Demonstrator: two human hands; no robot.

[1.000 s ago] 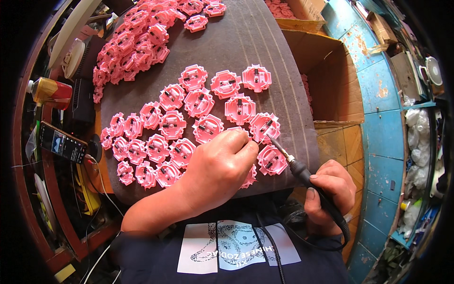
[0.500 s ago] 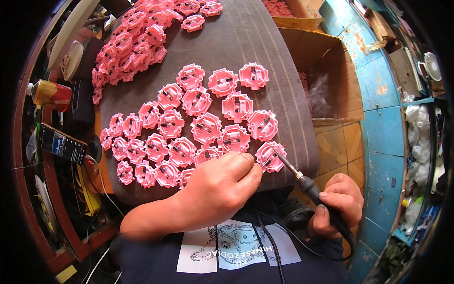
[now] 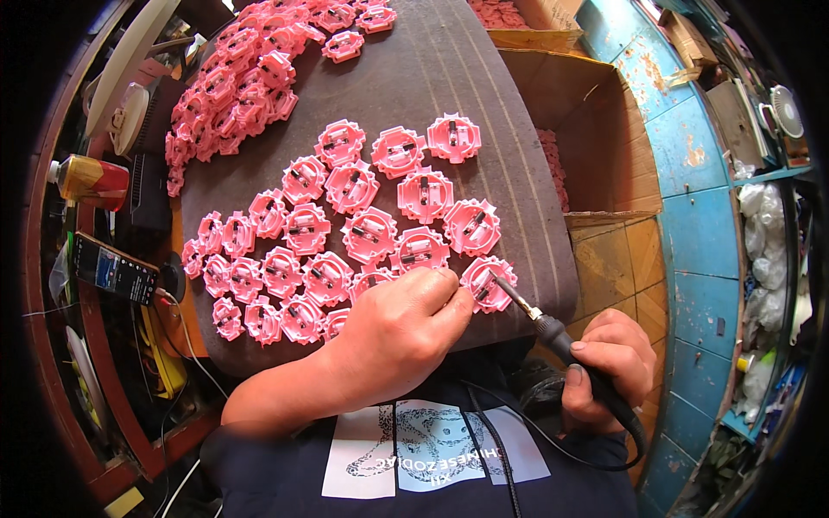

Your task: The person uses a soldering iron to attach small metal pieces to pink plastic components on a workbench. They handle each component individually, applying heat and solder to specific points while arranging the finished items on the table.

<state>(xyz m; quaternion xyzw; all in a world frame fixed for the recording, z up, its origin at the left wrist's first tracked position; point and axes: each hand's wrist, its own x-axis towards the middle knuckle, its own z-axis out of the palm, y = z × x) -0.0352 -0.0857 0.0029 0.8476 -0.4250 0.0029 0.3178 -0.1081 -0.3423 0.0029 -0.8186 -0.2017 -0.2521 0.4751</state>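
My left hand (image 3: 406,328) is closed over the lower middle of the dark work surface (image 3: 427,78), its pinched fingertips beside a pink plastic housing (image 3: 481,295); what they hold is too small to make out. My right hand (image 3: 609,363) grips a black-handled soldering iron (image 3: 554,338), its metal tip reaching into that same housing. Similar pink pieces (image 3: 373,235), fitted with small black and silver parts, lie in uneven rows above and left of my hands, some hidden behind my left hand. A heap of more pink pieces (image 3: 224,95) covers the upper left of the surface.
Cardboard boxes (image 3: 604,129) with pink pieces stand past the right edge, beside a blue cabinet (image 3: 699,242) and shelves holding plastic bags (image 3: 760,233). At left are a lit phone (image 3: 115,269), a bottle (image 3: 95,180) and cables. The iron's cord (image 3: 604,466) hangs over my lap.
The iron's tip has moved down from a higher housing to the one nearest me, with my left fingers moving downward alongside. The wisp of smoke over the box has faded.
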